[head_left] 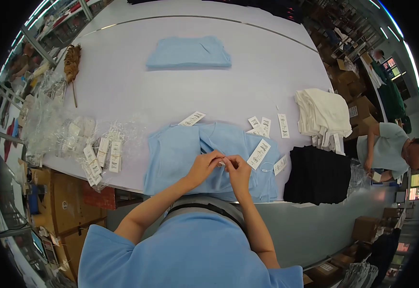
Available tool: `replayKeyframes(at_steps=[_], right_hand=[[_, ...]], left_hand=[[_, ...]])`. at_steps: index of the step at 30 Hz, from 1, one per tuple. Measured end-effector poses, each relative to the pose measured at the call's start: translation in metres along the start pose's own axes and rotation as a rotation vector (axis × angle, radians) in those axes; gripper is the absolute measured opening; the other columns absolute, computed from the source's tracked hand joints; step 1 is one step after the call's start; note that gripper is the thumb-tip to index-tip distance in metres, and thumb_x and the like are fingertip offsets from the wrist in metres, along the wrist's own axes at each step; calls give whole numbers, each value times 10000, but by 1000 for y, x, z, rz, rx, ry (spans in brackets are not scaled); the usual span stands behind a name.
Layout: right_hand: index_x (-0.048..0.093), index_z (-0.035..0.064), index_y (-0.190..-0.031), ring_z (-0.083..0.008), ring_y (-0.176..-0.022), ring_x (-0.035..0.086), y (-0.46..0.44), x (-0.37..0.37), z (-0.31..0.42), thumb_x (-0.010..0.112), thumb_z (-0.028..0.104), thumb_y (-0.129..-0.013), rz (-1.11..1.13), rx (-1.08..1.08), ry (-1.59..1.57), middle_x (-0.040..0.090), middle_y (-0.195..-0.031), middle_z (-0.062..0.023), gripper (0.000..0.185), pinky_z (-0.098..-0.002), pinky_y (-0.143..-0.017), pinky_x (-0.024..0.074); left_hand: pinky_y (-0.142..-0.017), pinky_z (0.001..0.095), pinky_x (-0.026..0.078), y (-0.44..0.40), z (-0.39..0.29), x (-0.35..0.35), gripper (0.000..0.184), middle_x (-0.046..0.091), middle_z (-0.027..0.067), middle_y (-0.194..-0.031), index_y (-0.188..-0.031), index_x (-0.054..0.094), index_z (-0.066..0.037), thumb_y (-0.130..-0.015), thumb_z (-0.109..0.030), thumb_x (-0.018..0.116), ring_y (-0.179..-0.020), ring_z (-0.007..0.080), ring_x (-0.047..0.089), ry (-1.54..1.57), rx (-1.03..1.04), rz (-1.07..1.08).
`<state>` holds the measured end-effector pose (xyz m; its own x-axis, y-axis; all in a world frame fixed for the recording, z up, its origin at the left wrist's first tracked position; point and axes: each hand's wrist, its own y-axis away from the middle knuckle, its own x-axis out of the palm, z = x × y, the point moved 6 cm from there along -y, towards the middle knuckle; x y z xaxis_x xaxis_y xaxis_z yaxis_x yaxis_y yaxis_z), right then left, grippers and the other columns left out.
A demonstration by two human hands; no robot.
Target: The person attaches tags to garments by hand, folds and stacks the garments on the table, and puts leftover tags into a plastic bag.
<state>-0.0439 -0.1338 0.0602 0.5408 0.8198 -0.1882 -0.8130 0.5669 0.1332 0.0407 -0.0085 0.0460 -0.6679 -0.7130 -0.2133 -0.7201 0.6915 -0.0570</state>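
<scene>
My left hand (203, 168) and my right hand (238, 175) meet fingertip to fingertip above a light blue garment (173, 158) spread on the table in front of me. Both are pinched closed around something small and whitish, too small to name. Just right of my right hand, a white hang tag (259, 154) rests on the blue cloth. A second tag (280, 165) lies at the garment's right side, near a loop of white string (266, 167). Another white tag (192, 118) touches the garment's upper edge.
A folded light blue stack (189, 54) sits farther back. To the right are white garments (321, 113) and black garments (317, 175). Bundled tags (115, 156), clear plastic bags (51, 113) and a feather duster (72, 62) occupy the left. A co-worker (387, 149) is at the right.
</scene>
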Motion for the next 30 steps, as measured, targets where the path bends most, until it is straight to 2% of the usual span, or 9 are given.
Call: replayKeyframes(at_steps=[6,10,11,15,21,25,27,29,30], right_hand=[[717,-10,-985,-114,-692,590,8,-11,3,691,46,-927,-76,-158,177,682,-777,-51,85,-237,-662,475],[713,-31,-1082,-122,-714,610,14,-17,-32,655,55,-964,116,69,33,692,-814,-57,157,-232,-688,502],[713,-31,-1082,-122,-714,610,16,-16,-33,655,55,-964,117,72,32,692,-814,-57,157,-232,-688,502],[711,-37,-1146,-132,-738,627,19,-7,-36,624,46,-985,74,110,-377,699,-851,-78,201,-227,-709,524],[726,-39,-1115,-136,-745,638,19,-9,-23,624,35,-985,95,74,-377,711,-892,-102,180,-231,-702,540],[735,-32,-1102,-128,-729,620,20,-13,-14,631,27,-973,131,39,-294,707,-863,-82,176,-228,-696,530],[754,-2,-1025,-112,-684,604,18,-18,-9,659,32,-948,125,-71,-133,694,-807,-71,126,-227,-657,518],[751,4,-1005,-109,-681,597,15,-22,-16,659,32,-947,192,15,-228,682,-795,-64,112,-224,-649,503],[752,17,-992,-97,-678,585,13,-22,-16,653,26,-950,234,5,-317,668,-780,-60,108,-218,-641,488]], left_hand=[[-731,235,525,-6,3,-13,125,724,46,-949,-1038,728,-22,-920,-28,688,-756,117,612,357,-119,-285],[-716,223,491,-5,33,-18,181,723,28,-937,-1094,742,-32,-925,-29,679,-751,105,594,781,-241,-299],[-716,223,491,-2,32,-17,181,723,28,-937,-1094,742,-32,-925,-29,679,-751,105,594,780,-245,-300],[-709,218,461,6,11,-11,240,712,28,-913,-1143,744,-43,-916,-11,676,-755,103,577,258,-94,-144],[-702,224,450,7,-7,6,323,699,32,-890,-1206,726,-46,-892,8,673,-744,110,554,333,-76,-16],[-687,236,441,3,-18,4,398,688,35,-878,-1249,704,-50,-861,34,668,-726,118,540,170,-86,43],[-693,234,441,1,-25,5,440,669,32,-854,-1276,675,-60,-852,58,662,-727,116,542,96,-47,101],[-717,225,457,-3,-6,12,467,661,32,-849,-1320,612,-54,-868,54,662,-740,118,564,352,-146,163],[-780,218,466,-3,-12,13,486,659,34,-891,-1342,550,-48,-880,48,666,-784,120,587,502,-270,173]])
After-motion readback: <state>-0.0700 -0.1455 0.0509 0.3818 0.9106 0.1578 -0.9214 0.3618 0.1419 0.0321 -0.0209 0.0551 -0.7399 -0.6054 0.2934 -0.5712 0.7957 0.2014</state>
